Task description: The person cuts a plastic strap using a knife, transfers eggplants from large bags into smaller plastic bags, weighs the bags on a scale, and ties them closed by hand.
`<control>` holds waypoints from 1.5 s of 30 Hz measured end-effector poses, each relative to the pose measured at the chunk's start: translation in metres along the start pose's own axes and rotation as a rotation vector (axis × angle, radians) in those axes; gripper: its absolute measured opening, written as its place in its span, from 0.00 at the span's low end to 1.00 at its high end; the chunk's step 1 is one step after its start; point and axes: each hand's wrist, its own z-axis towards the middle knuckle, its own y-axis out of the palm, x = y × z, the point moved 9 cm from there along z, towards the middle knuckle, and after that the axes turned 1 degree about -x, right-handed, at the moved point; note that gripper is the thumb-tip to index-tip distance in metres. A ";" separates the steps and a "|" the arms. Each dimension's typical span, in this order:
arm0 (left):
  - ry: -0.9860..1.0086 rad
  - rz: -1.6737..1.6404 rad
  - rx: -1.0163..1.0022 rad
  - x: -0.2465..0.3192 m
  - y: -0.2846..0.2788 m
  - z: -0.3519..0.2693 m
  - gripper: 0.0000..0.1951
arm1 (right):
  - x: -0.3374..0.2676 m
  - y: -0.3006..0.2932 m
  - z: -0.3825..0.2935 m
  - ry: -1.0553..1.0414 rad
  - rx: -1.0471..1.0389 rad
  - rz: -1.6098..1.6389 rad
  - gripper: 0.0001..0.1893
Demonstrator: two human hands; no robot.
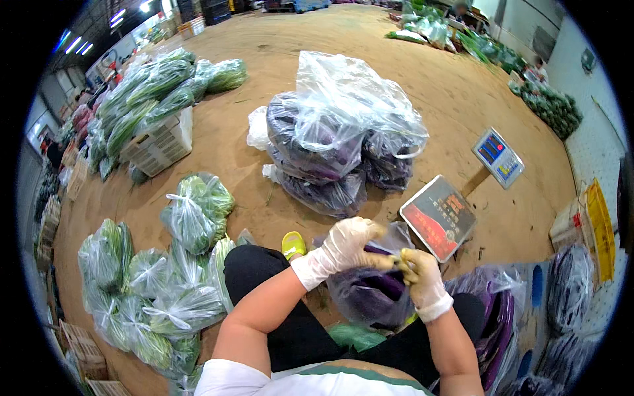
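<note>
A clear plastic bag of dark purple eggplants (pixel 366 299) stands between my knees, with my hands together at its upper part. My left hand (pixel 342 247), in a whitish glove, reaches over the bag from the left. Its thumb points at my right fingertips, and its other fingers are blurred. Whether it grips film I cannot tell. My right hand (pixel 422 282), gloved with yellowish fingers, pinches the gathered film at the bag's right upper side. Loose film rises behind the hands. Green plastic (pixel 356 337) lies below the bag.
Ahead is a stack of bagged eggplants (pixel 317 148). A platform scale (pixel 438 218) with a display (pixel 498 157) stands right of it. Bagged green vegetables (pixel 148 297) lie at left, near a loaded white crate (pixel 161 143). More eggplants (pixel 495 326) lie beside my right leg.
</note>
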 end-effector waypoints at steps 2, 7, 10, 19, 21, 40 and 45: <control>0.131 0.055 -0.036 0.011 0.013 -0.008 0.53 | -0.003 0.000 -0.012 -0.047 0.015 -0.066 0.14; 0.253 0.037 -0.042 -0.017 0.128 -0.001 0.21 | -0.015 -0.017 -0.014 -0.127 0.051 -0.203 0.09; -0.272 -0.226 -0.129 -0.088 0.177 -0.015 0.06 | -0.027 -0.046 0.009 -0.263 0.229 -0.502 0.08; -0.226 -0.352 -0.350 -0.102 0.224 -0.025 0.11 | 0.024 0.102 0.008 -1.555 -0.519 -2.144 0.05; -0.128 -0.095 -0.527 -0.107 0.253 -0.034 0.11 | 0.004 0.102 0.029 -1.337 -0.521 -2.019 0.07; -1.035 -1.010 -0.330 -0.134 0.224 -0.058 0.28 | 0.100 -0.062 0.117 -0.239 -0.505 -0.941 0.10; -0.933 -0.784 -0.102 -0.149 0.226 -0.065 0.27 | 0.110 -0.023 0.098 -0.316 -0.832 -1.712 0.17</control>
